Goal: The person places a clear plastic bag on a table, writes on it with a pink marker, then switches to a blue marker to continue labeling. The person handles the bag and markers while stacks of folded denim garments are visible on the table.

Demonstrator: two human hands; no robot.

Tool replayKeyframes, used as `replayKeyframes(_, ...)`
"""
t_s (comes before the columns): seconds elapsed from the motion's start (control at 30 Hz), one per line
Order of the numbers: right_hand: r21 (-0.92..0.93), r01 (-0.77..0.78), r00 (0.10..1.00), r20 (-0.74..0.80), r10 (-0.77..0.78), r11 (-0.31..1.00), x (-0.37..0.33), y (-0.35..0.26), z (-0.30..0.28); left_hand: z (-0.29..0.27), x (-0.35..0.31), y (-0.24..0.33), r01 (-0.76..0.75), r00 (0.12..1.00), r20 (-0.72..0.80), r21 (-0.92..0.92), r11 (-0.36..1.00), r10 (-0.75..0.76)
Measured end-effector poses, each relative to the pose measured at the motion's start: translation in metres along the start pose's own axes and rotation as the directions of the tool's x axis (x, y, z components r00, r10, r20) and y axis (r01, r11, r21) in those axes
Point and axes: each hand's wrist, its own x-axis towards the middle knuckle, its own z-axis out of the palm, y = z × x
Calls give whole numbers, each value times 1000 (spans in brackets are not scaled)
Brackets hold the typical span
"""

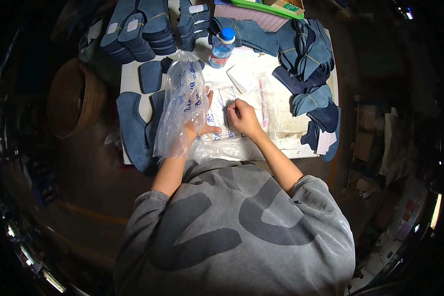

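My left hand has its fingers spread, pressing on a clear plastic bag marked with blue handwriting. Another clear bag, crumpled and also written on in blue, drapes over the left wrist and part of that hand. Just to the right, my right hand is closed in a writing grip with its fingertips at the lower bag. A small dark pen, mostly hidden by the fingers, seems to be in that grip. Beyond the hands stands an upright bottle with a blue cap, and near it lies a white folded card.
Stacks of blue-grey cut pieces, some banded, line the table's far left. More bundles lie along the right side. Loose pieces hang over the left edge. A green tray sits at the back; a round brown basket stands left of the table.
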Motion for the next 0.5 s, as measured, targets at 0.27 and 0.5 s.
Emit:
replayKeyframes(0.27, -148, 256, 963, 121, -240, 955, 18, 0, 19, 0, 0, -2, 2, 1000, 14, 5, 1000, -2)
replayKeyframes(0.5, 21, -129, 972, 200, 122, 991, -3, -7, -4, 2, 0, -2, -7, 1000, 10, -39, 999, 7)
